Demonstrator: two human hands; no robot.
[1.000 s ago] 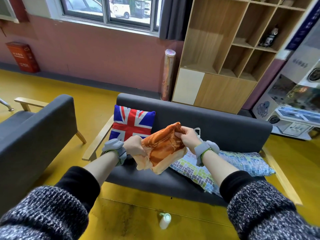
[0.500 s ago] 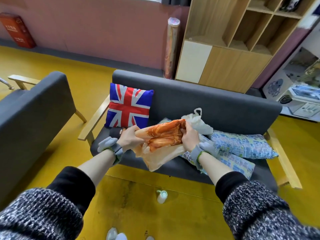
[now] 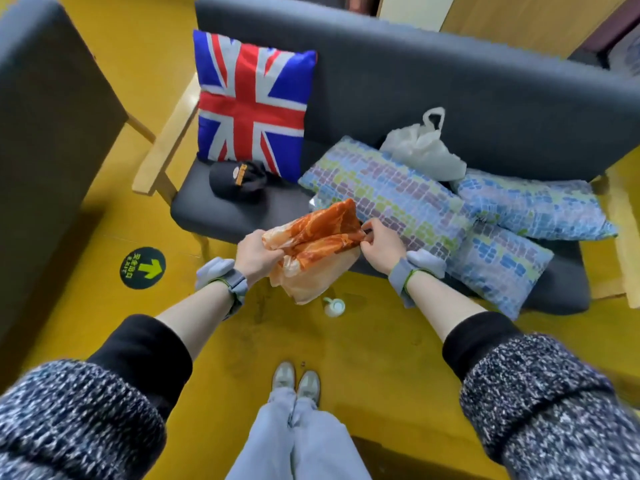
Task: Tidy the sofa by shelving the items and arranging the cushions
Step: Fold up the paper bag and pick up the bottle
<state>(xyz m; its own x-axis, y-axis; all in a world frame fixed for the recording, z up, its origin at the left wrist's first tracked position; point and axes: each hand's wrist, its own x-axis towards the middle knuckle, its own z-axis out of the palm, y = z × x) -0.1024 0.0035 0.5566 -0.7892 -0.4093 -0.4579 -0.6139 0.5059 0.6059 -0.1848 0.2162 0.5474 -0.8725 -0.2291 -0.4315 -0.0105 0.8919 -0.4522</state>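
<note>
Both my hands hold an orange plastic bag [image 3: 313, 258] in front of the grey sofa [image 3: 450, 81]. My left hand [image 3: 258, 252] grips its left end and my right hand [image 3: 377, 244] pinches its right end. On the seat lie a black cap [image 3: 239, 180], a Union Jack cushion [image 3: 251, 105] leaning upright against the backrest, three blue-green patterned cushions [image 3: 391, 199] lying flat and overlapping, and a white plastic bag [image 3: 422, 147] behind them.
A small white bottle [image 3: 334, 306] lies on the yellow floor by the sofa's front edge. A second grey armchair [image 3: 45, 133] stands at the left. A wooden cabinet [image 3: 519, 19] is behind the sofa. A round floor sticker [image 3: 142, 267] is at the left.
The view has tilted down, so the shelf and window have left the frame and my feet show. My hands have lowered the orange bag toward the sofa's front edge; the black cap has come into view.
</note>
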